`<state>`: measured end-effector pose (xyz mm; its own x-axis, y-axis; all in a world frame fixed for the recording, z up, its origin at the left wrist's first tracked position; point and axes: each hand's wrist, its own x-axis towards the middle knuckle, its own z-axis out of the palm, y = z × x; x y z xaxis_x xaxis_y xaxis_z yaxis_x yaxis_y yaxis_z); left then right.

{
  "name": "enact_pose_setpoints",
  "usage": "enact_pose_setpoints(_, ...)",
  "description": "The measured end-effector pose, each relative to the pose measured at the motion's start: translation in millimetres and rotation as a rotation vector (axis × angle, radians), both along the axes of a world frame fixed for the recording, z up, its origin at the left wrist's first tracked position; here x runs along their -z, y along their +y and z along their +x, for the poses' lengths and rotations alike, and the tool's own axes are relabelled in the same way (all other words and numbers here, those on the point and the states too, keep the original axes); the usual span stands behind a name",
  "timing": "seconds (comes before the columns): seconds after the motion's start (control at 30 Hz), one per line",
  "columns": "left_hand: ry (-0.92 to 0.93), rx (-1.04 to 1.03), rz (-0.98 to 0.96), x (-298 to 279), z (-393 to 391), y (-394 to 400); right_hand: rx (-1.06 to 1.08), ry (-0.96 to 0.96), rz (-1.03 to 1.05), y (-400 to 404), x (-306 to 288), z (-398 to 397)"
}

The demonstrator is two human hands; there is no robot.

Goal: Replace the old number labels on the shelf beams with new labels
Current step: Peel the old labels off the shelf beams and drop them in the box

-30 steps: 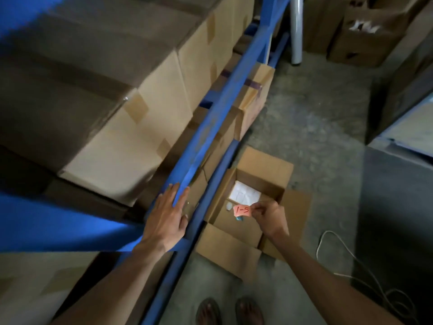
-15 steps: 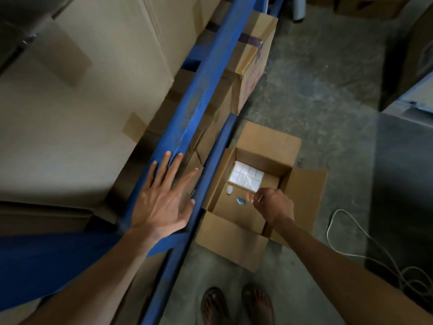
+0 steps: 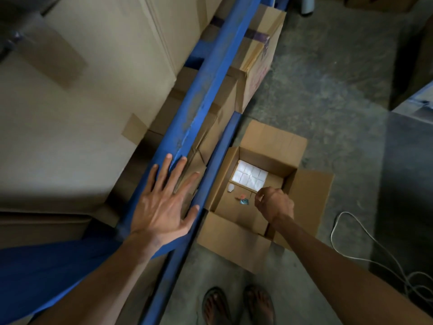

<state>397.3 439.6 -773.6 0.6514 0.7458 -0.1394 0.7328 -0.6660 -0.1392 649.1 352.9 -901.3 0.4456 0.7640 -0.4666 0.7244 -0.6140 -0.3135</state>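
In the head view, the left hand [image 3: 164, 205] lies flat with fingers spread on the slanting blue steel shelf beam [image 3: 203, 90], gripping nothing. At centre right, the right hand [image 3: 274, 202] hovers over the open brown cardboard box [image 3: 304, 195]; whether its curled fingers pinch anything I cannot tell. The white label sheet [image 3: 249, 175] lies just up-left of them, nearer the right hand.

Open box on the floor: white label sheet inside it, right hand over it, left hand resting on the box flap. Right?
Not quite. The left hand is not on a flap: it lies flat, fingers spread, on the blue shelf beam. The rest holds in the head view: the white label sheet lies inside the open box on the floor, and the right hand is over it.
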Motion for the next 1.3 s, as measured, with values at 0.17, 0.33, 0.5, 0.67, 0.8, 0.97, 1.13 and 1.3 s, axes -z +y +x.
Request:
enact_pose_setpoints(0.17, -0.026, 0.011, -0.023, -0.1, -2.6, 0.1, 0.015, 0.181, 0.064, -0.6, -29.6, 0.3)
enact_pose_setpoints(0.33, -0.103, -0.058, -0.219, -22.1, 0.5, -5.0, -0.060, 0.351, 0.195, -3.7, -99.7, 4.6)
enact_pose_setpoints(0.5, -0.169, -0.082, -0.101, -93.9, 20.8, -25.0, -0.143, 0.399, 0.366, 0.1, -189.2, 6.0)
enact_pose_setpoints(0.67, -0.346, -0.125, 0.093, -205.7, 37.5, -36.6, -0.204, 0.401, 0.603, 11.2, -302.5, -5.1)
enact_pose_setpoints(0.8, -0.437, -0.164, 0.248, -293.5, 38.7, -46.7, -0.236, 0.421, 0.829, 13.0, -400.3, -19.8)
enact_pose_setpoints(0.97, -0.566, -0.161, 0.421, -392.4, 31.5, -63.8, -0.279, 0.471, 1.087, 11.0, -504.2, -38.3)
enact_pose_setpoints(1.13, -0.696, -0.131, 0.608, -485.9, 16.0, -78.7, -0.362, 0.491, 1.327, 8.6, -599.9, -61.5)
enact_pose_setpoints(1.3, -0.745, -0.070, 0.820, -566.5, -0.4, -100.1, -0.464, 0.540, 1.435, 9.1, -677.0, -86.8)
